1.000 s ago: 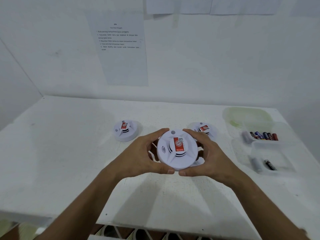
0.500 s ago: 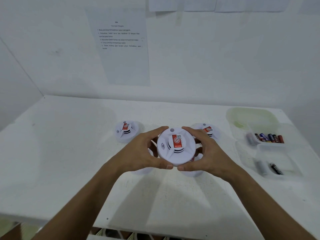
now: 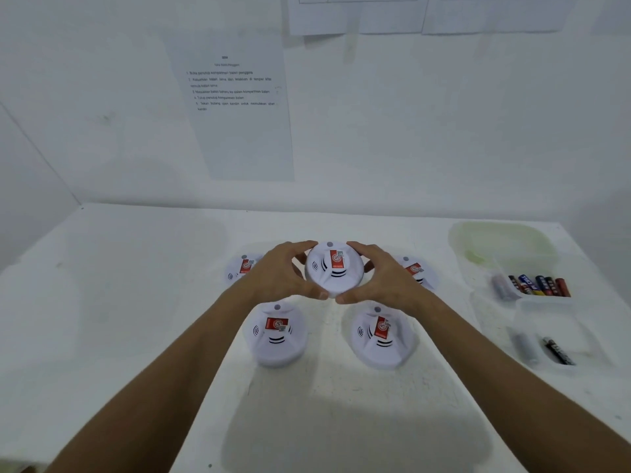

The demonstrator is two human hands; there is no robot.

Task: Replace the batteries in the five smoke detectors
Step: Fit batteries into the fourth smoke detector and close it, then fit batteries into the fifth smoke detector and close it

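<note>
A round white smoke detector (image 3: 334,268) with a red label is held face up between my left hand (image 3: 283,273) and my right hand (image 3: 382,278), above the white table (image 3: 136,302). Both hands grip its rim, thumbs meeting at the near edge. Two more detectors lie on the table below my hands, one at the near left (image 3: 275,332) and one at the near right (image 3: 380,336). Behind my hands, partly hidden, lie a far left detector (image 3: 240,268) and a far right detector (image 3: 418,271).
At the right stand clear plastic containers: one (image 3: 536,285) holds several coloured batteries, a nearer one (image 3: 553,349) holds a grey and a black battery, and a lid (image 3: 502,240) lies behind. Paper sheets (image 3: 239,104) hang on the wall.
My hands have carried the held detector farther away and higher in view, which uncovers the two near detectors on the table. The grip is unchanged.
</note>
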